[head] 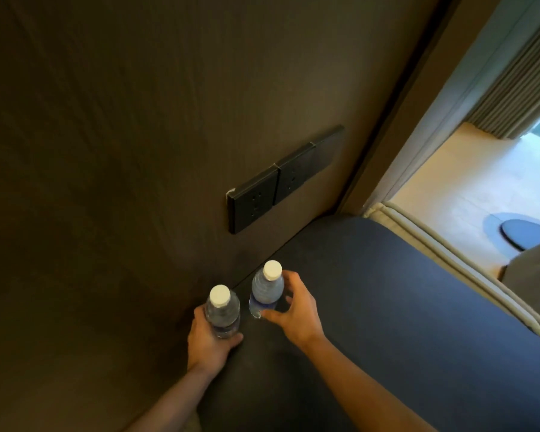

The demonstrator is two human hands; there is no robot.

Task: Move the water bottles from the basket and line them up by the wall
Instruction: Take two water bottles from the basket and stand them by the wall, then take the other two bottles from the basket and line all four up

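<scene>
Two clear water bottles with white caps stand upright on a dark tabletop (371, 307), close to the brown wall (122, 151). My left hand (209, 341) is wrapped around the nearer bottle (222, 311), which touches or nearly touches the wall. My right hand (293, 310) curls around the farther bottle (267, 289), thumb at its base and fingers behind it. The two bottles sit side by side with a small gap. No basket is in view.
A row of black wall sockets (281, 182) sits above the tabletop, beyond the bottles. The tabletop's right edge drops to a light floor (465, 188) with a dark round base (524, 233). Grey curtains (518, 82) hang at the upper right.
</scene>
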